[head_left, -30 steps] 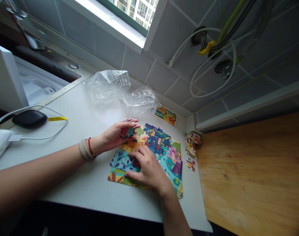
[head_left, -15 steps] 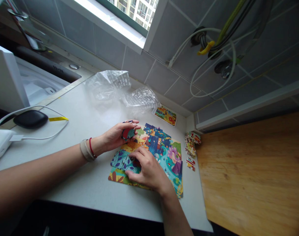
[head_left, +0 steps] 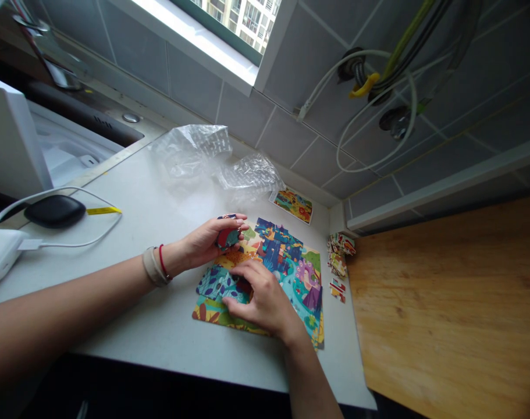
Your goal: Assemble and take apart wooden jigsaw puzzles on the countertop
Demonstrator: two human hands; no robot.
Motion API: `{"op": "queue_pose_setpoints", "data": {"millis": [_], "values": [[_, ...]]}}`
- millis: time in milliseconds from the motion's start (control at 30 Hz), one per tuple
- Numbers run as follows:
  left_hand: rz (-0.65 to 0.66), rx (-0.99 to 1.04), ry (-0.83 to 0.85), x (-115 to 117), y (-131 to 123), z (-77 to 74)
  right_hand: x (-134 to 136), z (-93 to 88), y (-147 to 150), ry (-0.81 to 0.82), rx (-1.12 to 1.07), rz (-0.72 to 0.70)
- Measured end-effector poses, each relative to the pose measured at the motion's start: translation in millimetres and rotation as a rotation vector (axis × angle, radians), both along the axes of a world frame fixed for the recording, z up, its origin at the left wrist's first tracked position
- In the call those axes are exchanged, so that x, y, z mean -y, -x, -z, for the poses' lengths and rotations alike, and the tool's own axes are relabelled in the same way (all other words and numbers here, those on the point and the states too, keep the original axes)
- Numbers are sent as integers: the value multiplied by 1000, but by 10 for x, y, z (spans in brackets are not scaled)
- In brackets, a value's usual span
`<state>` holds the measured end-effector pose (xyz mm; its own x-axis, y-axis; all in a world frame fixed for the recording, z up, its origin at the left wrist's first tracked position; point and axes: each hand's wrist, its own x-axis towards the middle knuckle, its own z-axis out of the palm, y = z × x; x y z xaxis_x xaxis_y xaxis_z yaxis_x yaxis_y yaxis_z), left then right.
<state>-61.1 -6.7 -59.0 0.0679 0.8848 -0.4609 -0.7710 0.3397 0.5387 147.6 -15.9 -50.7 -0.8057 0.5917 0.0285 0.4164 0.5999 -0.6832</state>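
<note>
My left hand is closed round a small stack of puzzle pieces, dark blue and red on the top one. It is held just above the upper left part of a colourful jigsaw puzzle on the white counter. Over the puzzle's lower left area, my right hand is curved, thumb and fingers apart, with teal leaf-patterned pieces showing between them. Whether its fingertips touch the puzzle I cannot tell. The palm and wrist hide part of the picture.
A heap of loose pieces and a few more lie by the counter's right edge, next to a wooden board. Behind the puzzle are a picture card and crumpled clear plastic. A white cable and black case sit left.
The fingers of my right hand have shifted slightly and opened a little over the leaf-patterned pieces. My left hand keeps hold of its stack, almost still.
</note>
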Motion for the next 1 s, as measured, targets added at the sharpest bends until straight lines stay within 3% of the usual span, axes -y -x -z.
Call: {"op": "queue_pose_setpoints", "data": {"millis": [267,733,1000], "values": [[-13,0,22,6,-12,-43,39,113,62,-85,-53,-8],[-8,22,5,-2,8,2,69,109,99,-152,-237,-38],[-9,18,10,-15,18,1,145,183,240,-230,-19,-27]]}}
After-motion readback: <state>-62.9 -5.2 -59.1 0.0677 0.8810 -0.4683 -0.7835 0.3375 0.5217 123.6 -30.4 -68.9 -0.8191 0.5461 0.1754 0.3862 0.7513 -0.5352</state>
